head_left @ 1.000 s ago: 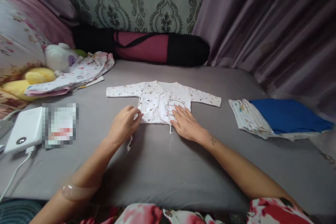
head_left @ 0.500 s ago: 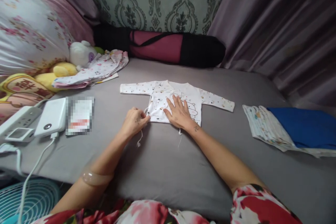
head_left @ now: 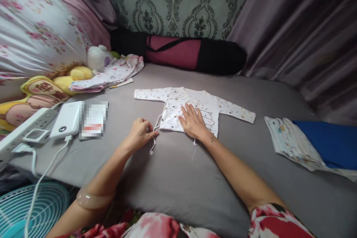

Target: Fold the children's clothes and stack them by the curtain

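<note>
A small white baby shirt point(head_left: 212, 105) with printed dots lies spread flat on the grey bed sheet point(head_left: 178, 178), sleeves out to both sides. My right hand point(head_left: 192, 121) rests flat on the shirt's front, fingers spread. My left hand point(head_left: 139, 134) is at the shirt's lower left corner, its fingers pinched on a thin white tie string point(head_left: 153, 142) that hangs from the shirt. A second string point(head_left: 194, 145) trails below my right wrist.
A white power bank point(head_left: 67, 119) with cable, a power strip point(head_left: 25, 134) and a blurred card point(head_left: 93, 119) lie at left. Plush toys point(head_left: 97, 57) and folded baby clothes point(head_left: 111, 76) sit behind. A rolled black-and-maroon bag point(head_left: 192, 52) lies by the wall. Folded cloths point(head_left: 292, 143) and a blue cloth point(head_left: 329, 143) lie right. A fan point(head_left: 25, 208) stands below.
My right hand slid left across the shirt front. My left hand drew back slightly from the hem with the tie string. The camera turned left.
</note>
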Demonstrator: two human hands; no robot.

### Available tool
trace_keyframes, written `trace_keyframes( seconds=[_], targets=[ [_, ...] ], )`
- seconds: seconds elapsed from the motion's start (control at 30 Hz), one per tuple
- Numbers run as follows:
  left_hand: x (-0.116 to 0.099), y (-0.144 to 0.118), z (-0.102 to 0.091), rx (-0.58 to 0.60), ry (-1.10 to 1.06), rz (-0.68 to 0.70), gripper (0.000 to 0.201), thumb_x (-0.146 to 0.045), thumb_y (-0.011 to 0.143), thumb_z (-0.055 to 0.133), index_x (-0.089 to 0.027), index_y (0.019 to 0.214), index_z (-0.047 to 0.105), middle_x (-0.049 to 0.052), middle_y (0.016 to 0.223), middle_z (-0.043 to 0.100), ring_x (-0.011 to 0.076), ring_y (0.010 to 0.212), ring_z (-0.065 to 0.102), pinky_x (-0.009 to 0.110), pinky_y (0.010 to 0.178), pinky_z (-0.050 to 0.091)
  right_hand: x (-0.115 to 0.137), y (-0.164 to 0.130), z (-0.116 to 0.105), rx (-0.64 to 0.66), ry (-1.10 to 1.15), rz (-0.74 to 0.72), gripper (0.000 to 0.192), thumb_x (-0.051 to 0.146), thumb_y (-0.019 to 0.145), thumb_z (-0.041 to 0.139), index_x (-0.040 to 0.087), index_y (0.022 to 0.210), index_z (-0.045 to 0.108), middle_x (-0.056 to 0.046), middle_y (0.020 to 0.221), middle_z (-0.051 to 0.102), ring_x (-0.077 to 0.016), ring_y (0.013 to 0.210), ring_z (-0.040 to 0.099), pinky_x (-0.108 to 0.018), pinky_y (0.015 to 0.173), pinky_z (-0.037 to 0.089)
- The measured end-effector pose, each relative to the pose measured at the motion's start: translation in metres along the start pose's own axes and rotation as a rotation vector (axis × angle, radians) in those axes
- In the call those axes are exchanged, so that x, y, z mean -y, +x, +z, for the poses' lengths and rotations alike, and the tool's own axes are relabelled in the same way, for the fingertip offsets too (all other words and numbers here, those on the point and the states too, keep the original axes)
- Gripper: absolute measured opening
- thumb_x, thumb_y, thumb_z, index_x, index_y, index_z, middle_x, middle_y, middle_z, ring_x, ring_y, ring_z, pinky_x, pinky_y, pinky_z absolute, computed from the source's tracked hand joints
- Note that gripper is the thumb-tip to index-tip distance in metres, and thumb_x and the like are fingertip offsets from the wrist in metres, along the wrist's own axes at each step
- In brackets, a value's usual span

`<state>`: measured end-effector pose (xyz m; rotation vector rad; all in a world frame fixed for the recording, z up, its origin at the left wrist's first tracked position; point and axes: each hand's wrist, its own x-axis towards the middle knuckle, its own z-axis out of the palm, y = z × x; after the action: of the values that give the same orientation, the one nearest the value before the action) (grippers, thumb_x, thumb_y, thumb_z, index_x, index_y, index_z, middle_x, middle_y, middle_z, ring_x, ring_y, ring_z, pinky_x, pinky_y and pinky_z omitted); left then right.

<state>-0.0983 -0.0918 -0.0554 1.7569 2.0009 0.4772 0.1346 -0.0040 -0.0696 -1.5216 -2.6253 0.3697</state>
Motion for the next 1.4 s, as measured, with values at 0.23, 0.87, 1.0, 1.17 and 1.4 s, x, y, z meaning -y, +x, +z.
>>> trace_keyframes(
  seconds=[0.23, 0.87, 1.0, 1.17, 1.4],
  targets=[
    [0.001, 0.008, -0.027, 0.057, 0.152, -0.171, 0.018, -0.033, 0.077, 0.052, -0.018, 0.071, 0.062, 0.006, 0.074, 0.063, 0.0211, 0.073, 0.059, 0.029, 0.064, 0.04, 0.0, 0.0, -0.001, -0.008, -0.002, -0.001, 0.064, 0.049, 0.1, 0.018, 0.014, 0.153, 0.025, -0.01, 0.161, 0.016, -0.024, 0.149, 0.009, -0.046, 0.119, 0.004],
    [-0.053, 0.074, -0.07, -0.228, -0.249, 0.055, 0.032, -0.032, 0.08, 0.047, -0.011, 0.092, 0.069, 0.009, 0.08, 0.073, 0.0165, 0.064, 0.066, 0.027, 0.061, 0.051, -0.002, -0.001, -0.002, -0.013, 0.115, -0.021, 0.063, 0.045, 0.1, 0.023, 0.011, 0.152, 0.027, -0.011, 0.161, 0.017, -0.0239, 0.149, 0.009, -0.047, 0.119, 0.002],
    [-0.09, 0.085, -0.032, -0.038, -0.315, 0.364, 0.04, -0.022, 0.079, 0.05, -0.011, 0.115, 0.062, 0.01, 0.098, 0.072, 0.0176, 0.082, 0.067, 0.03, 0.076, 0.054, -0.01, -0.003, -0.006, -0.096, 0.173, -0.009, 0.056, 0.031, 0.098, 0.025, 0.007, 0.149, 0.034, -0.011, 0.158, 0.028, -0.0203, 0.147, 0.019, -0.038, 0.12, 0.01],
    [-0.086, 0.087, 0.016, -0.103, 0.036, 0.469, 0.04, -0.024, 0.09, 0.041, -0.009, 0.124, 0.057, 0.018, 0.124, 0.062, 0.025, 0.116, 0.059, 0.039, 0.1, 0.045, -0.021, -0.002, -0.011, -0.242, 0.086, 0.164, 0.056, 0.022, 0.094, 0.031, 0.003, 0.147, 0.036, -0.015, 0.158, 0.027, -0.0241, 0.147, 0.016, -0.041, 0.12, 0.008],
    [-0.072, 0.079, 0.061, 0.089, 0.403, 0.365, 0.057, -0.043, 0.1, 0.029, -0.015, 0.15, 0.033, 0.014, 0.159, 0.023, 0.0316, 0.148, 0.014, 0.053, 0.118, 0.012, -0.018, -0.002, 0.002, -0.149, 0.024, 0.18, 0.059, 0.042, 0.099, 0.028, 0.014, 0.151, 0.031, -0.013, 0.16, 0.021, -0.0287, 0.148, 0.012, -0.053, 0.117, 0.004]
  ],
)
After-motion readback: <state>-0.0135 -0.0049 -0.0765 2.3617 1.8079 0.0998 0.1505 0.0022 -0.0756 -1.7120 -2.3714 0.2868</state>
